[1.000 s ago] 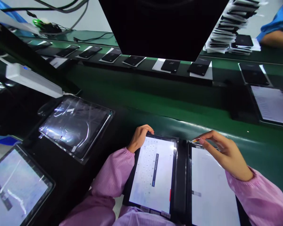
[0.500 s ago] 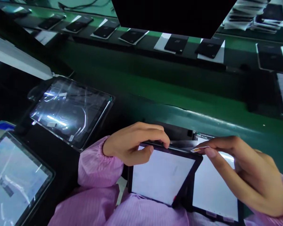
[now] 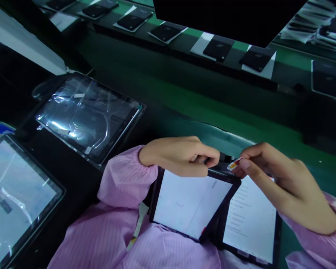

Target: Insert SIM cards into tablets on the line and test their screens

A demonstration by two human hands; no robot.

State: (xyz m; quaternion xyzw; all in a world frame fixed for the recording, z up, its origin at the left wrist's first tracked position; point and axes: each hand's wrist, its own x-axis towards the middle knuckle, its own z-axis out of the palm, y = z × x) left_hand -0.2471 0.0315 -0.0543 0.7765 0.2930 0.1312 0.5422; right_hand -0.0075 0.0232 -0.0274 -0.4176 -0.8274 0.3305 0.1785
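Gripping tablet [image 3: 189, 203], wrapped tablet [image 3: 86, 117] left, card [image 3: 234, 164] pinched

Tablet under the left hand, black-framed with a lit white screen [image 3: 189, 203]: smooth, glossy glass face.
Second black-framed tablet with a white text screen [image 3: 250, 220]: same glossy glass.
Dark tablet wrapped in clear film [image 3: 86, 116]: crinkled, shiny plastic wrap catching glare.
Pink sleeve [image 3: 120, 224]: finely ribbed matt cloth.
Green conveyor belt [image 3: 184, 108]: smooth, faintly sheened rubbery surface.
Small white-and-orange card [image 3: 234, 164]: looks like glossy plastic.
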